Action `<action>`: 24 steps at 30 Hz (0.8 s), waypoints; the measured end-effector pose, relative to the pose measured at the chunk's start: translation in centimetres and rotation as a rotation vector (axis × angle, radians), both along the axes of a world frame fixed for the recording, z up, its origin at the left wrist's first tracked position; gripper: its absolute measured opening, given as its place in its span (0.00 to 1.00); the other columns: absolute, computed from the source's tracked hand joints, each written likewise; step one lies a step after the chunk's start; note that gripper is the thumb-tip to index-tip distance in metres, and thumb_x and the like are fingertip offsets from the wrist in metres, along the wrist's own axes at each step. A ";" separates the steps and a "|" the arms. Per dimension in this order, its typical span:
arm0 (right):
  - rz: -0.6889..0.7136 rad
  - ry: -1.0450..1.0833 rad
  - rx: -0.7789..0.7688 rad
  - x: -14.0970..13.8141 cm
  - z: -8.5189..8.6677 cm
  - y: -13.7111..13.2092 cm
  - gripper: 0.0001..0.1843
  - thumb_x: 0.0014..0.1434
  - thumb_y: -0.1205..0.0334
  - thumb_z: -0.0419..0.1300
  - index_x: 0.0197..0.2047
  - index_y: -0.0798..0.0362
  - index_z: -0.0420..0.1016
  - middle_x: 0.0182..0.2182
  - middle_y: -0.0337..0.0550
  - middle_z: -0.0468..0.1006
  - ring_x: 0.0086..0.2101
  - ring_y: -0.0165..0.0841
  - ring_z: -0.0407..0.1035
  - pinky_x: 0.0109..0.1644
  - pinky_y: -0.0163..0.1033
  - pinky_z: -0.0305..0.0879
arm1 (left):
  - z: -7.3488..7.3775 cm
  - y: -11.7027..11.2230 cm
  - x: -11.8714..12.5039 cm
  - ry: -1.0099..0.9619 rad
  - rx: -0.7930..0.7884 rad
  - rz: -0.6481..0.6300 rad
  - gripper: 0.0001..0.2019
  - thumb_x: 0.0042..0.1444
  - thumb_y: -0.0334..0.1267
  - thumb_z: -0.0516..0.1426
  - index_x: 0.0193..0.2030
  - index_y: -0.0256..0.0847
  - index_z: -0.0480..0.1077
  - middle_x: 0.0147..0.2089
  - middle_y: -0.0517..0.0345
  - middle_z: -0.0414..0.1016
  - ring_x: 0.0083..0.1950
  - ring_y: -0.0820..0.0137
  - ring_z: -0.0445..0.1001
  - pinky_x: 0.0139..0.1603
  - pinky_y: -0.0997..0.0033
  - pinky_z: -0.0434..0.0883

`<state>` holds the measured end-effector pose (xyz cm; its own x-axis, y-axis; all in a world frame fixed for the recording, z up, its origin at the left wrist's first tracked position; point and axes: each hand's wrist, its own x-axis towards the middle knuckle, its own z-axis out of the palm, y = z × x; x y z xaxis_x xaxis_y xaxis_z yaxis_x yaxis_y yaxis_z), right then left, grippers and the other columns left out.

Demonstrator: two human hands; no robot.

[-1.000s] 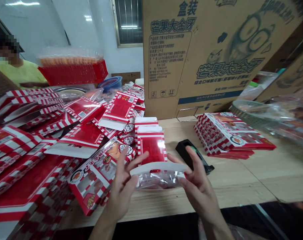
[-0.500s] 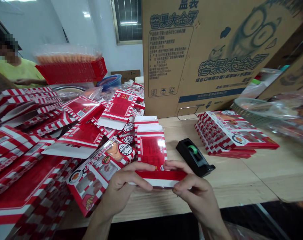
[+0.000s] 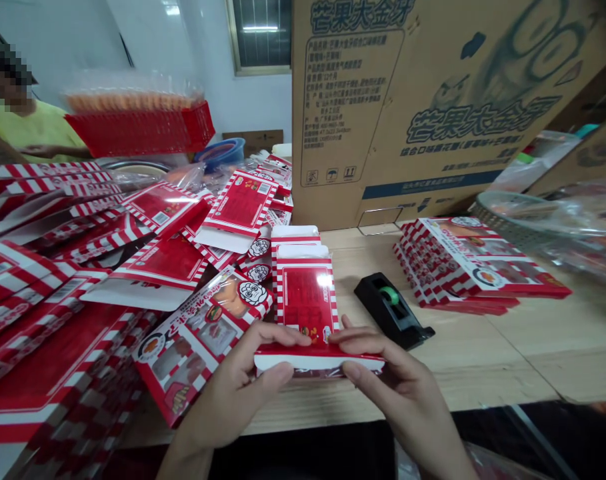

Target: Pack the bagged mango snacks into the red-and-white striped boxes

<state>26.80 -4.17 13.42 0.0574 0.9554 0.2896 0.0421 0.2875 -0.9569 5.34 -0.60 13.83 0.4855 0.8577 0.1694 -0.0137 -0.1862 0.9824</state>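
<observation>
Gripping a red-and-white striped cardboard carton point(image 3: 307, 297), the fingers point(image 3: 283, 337) of our left hand point(image 3: 227, 400) and right hand point(image 3: 397, 380) closed around its lower end above the pale wooden desk point(image 3: 463, 377), we are working between a loose carton heap point(image 3: 43, 347) and a neat carton stack point(image 3: 477, 267).

Item: one printed paperboard carton point(image 3: 315, 358), red band above a white strip, lying level; left end gripped by left hand point(image 3: 233, 383), right end by right hand point(image 3: 400, 380).
</observation>
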 end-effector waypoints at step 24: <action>0.289 -0.412 0.251 2.5 -0.2 1.0 0.17 0.59 0.62 0.65 0.50 0.33 0.78 0.52 0.39 0.77 0.53 0.38 0.70 0.61 0.51 0.63 | -2.2 -0.5 0.5 -0.073 0.305 0.090 0.09 0.59 0.30 0.59 0.41 0.48 0.78 0.49 0.51 0.80 0.39 0.69 0.81 0.33 0.77 0.79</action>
<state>29.32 -3.20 13.18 -0.3620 0.8144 0.4535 0.2835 0.5596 -0.7787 5.85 -1.10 11.60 0.3876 0.8008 0.4566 -0.0521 -0.4755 0.8782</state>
